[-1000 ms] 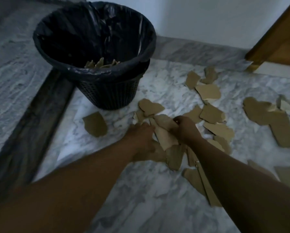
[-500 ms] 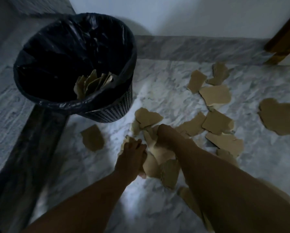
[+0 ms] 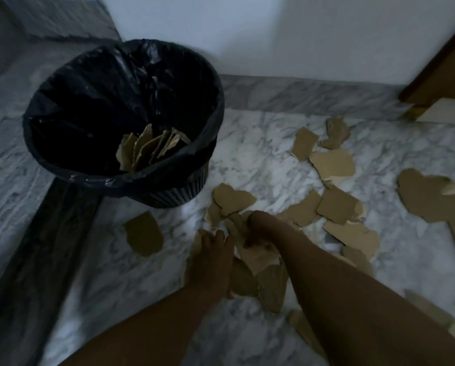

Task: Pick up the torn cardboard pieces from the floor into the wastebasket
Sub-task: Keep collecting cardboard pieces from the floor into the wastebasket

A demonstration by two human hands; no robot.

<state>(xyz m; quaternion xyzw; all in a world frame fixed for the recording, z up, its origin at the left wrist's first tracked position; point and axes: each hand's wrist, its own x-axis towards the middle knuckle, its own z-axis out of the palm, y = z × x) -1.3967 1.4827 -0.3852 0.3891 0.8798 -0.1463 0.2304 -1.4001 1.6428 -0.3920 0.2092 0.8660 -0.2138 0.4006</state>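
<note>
Fingers of my R hand (image 3: 259,227) curl down into the heap of cardboard pieces (image 3: 258,257), prob. gripping some, though it's too dim to be sure. L hand (image 3: 214,253) lies on the heap's left edge; gripping or just resting, can't tell. Heap sits on the floor (image 3: 260,159) btw both hands. Wastebasket (image 3: 179,192) stands ahead & left, nearer my L hand, so the load goes that way.

No legible txt, labels, brands, nos. or signs anywhere. Torn cardboard pcs (image 3: 231,198): plain brown, no print seen. Wastebasket (image 3: 176,192) w/ black liner: no marking seen. View dim, blurry.
</note>
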